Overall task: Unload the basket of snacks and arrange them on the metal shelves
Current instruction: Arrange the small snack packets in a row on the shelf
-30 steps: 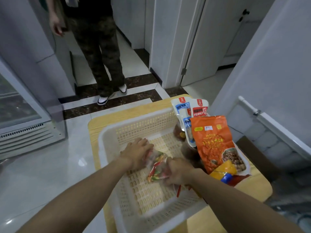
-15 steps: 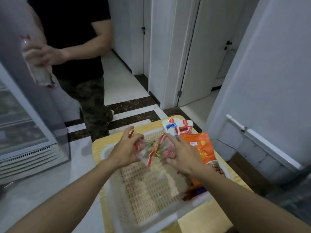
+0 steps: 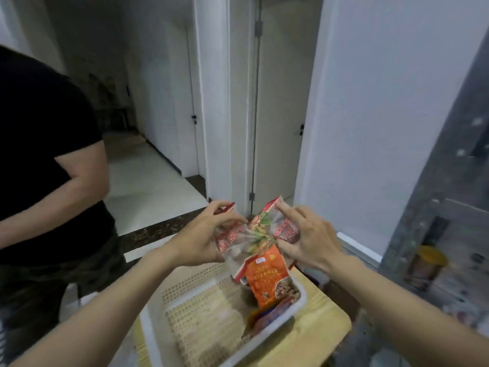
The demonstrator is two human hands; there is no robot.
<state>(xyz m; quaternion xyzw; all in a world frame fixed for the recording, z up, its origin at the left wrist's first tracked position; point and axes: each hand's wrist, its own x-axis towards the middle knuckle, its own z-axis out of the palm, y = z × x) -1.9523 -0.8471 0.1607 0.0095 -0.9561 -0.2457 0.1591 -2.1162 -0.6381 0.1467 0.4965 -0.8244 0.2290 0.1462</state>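
Black cotton fills the left edge: one other person (image 3: 39, 154) in a dark tee and camouflage trousers, one bent forearm showing, standing just beside the table. Next comes the left hand (image 3: 198, 234), raised above the basket, its fingers curled and its thumb meeting them to pinch the left edge of a clear snack packet (image 3: 258, 231) with red print. Only one packet is up in the air, stretched between the two hands over the far end of the basket. The right hand (image 3: 309, 239) pinches the other edge, with the forefinger laid long up the packet's top corner and the other fingers loosely bent. Below them one orange snack bag (image 3: 266, 279) stands tilted in the right end of the single white plastic basket (image 3: 156, 337), with one darker packet (image 3: 264, 317) lying at its foot — whether more hide beneath it I cannot tell. The basket's latticed floor shows on the left, and it sits on one pale yellow table (image 3: 325, 329). Far right, blurred grey shelving (image 3: 449, 234) holds one yellow-lidded jar (image 3: 430, 260).
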